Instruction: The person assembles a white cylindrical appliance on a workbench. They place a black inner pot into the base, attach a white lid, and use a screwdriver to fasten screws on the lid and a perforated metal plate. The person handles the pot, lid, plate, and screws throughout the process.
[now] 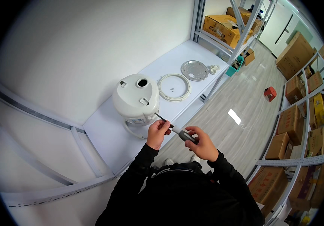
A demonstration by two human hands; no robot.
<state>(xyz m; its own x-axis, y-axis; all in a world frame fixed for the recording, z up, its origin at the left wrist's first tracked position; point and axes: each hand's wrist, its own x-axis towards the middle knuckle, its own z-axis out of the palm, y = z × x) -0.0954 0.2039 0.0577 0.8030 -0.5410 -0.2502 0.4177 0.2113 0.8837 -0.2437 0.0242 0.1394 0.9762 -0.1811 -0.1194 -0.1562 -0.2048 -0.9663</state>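
Note:
A white rounded appliance [133, 98], which looks like a rice cooker body, stands on the white shelf top [105, 148]. A dark round hole and two small slots show on its upper face. My right hand [203, 145] is wrapped round the grey and white handle of a screwdriver [186, 137]. Near the shaft, my left hand [157, 135] is closed with thumb and fingers pinching the screwdriver. The dark tip reaches the appliance's lower right side; I cannot tell whether it sits in a screw. A white cord [133, 132] curves below the appliance.
Right of the appliance lie a white ring [161, 90] with small dark bits inside it, a perforated silver disc [194, 71] and small white parts [213, 69]. A metal rack with cartons [222, 30] rises behind. A red object [270, 93] rests on the floor; boxed shelves [293, 124] line the right.

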